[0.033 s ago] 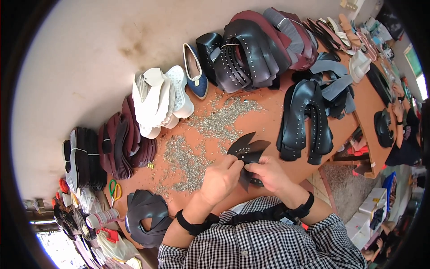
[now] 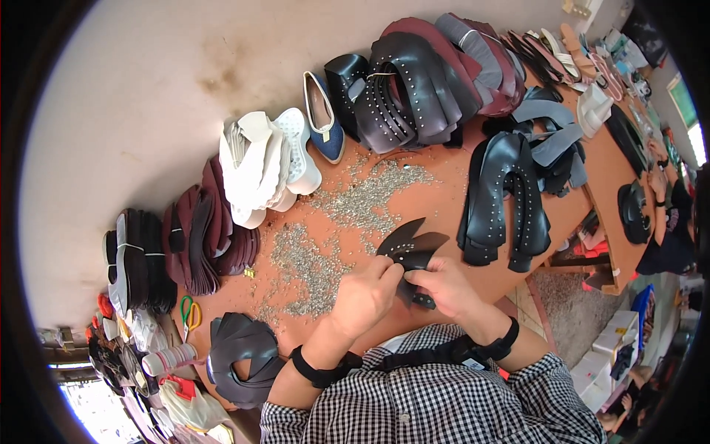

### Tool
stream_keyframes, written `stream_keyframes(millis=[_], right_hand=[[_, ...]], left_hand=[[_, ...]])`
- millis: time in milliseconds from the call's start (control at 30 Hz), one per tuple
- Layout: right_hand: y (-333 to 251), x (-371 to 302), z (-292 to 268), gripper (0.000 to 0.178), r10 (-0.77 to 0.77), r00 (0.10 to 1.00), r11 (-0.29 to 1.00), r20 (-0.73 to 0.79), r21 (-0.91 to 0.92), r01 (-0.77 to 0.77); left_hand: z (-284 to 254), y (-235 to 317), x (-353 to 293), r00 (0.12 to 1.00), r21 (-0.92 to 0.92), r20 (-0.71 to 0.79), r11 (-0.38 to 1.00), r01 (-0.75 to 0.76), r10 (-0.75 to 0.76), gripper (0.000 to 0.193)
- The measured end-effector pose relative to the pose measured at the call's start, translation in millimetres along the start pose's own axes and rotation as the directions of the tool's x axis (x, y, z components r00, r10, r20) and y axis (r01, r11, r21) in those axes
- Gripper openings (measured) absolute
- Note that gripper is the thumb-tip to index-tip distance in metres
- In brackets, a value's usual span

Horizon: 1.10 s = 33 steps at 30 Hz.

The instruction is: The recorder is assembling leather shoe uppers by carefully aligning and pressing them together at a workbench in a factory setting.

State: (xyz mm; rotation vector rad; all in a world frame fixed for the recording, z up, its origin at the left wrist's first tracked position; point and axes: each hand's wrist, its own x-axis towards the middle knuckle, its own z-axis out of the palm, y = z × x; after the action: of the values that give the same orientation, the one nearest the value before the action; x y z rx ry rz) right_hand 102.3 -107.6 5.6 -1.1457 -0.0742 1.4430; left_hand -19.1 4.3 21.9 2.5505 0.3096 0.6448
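Both my hands meet over the table's front edge on a black leather shoe upper (image 2: 416, 253) with a row of small metal studs. My left hand (image 2: 367, 293) pinches its near left side, fingers closed. Thumb and fingers of my right hand (image 2: 446, 287) are pressed together on the piece just beside it. Pointed flaps of the upper stick up beyond my fingers, and a studded strip hangs below. Whether a stud sits between my fingertips is hidden. Loose silver studs (image 2: 307, 270) lie scattered left of my hands.
Finished-looking studded black uppers (image 2: 506, 200) lie at right, and a larger stack (image 2: 421, 89) stands behind. White soles (image 2: 296, 152), a blue shoe (image 2: 323, 122) and maroon pieces (image 2: 196, 240) line the wall. Scissors (image 2: 191, 314) and black pieces (image 2: 244, 355) lie left. A co-worker (image 2: 669, 214) is at far right.
The black upper has turned slightly in my fingers: its upper flaps sit a little further right and its lower tip a little higher. My hands have barely moved.
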Motion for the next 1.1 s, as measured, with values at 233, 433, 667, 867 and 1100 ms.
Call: stream_keyframes(millis=[233,433,667,867,1100], right_hand=[[-0.2,0.7,1.8,0.015,-0.03,0.999,0.996,-0.011,0.085,0.031],[-3.1,3.2,2.6,0.015,-0.039,0.999,0.988,0.03,0.152,0.034],[-1.0,5.3,7.9,0.018,-0.068,0.998,0.993,0.015,0.097,0.066],[-5.0,2.1,6.4,0.019,-0.018,0.993,0.989,0.113,0.148,0.002],[-3.8,2.0,2.5,0.018,0.003,0.994,0.984,0.111,0.178,-0.023]], left_hand=[[1.7,0.6,-0.3,0.986,0.065,0.118,0.992,0.11,-0.117,0.012],[7.8,-4.2,2.5,0.979,-0.217,-0.082,0.963,0.163,-0.184,0.01],[5.3,-6.9,-1.4,0.949,-0.339,-0.06,0.901,0.271,-0.308,0.011],[-4.5,-10.3,-2.3,0.761,-0.625,0.353,0.468,0.625,-0.545,0.008],[-1.1,-11.3,-3.3,0.874,-0.551,0.204,0.686,0.474,-0.44,0.005]])
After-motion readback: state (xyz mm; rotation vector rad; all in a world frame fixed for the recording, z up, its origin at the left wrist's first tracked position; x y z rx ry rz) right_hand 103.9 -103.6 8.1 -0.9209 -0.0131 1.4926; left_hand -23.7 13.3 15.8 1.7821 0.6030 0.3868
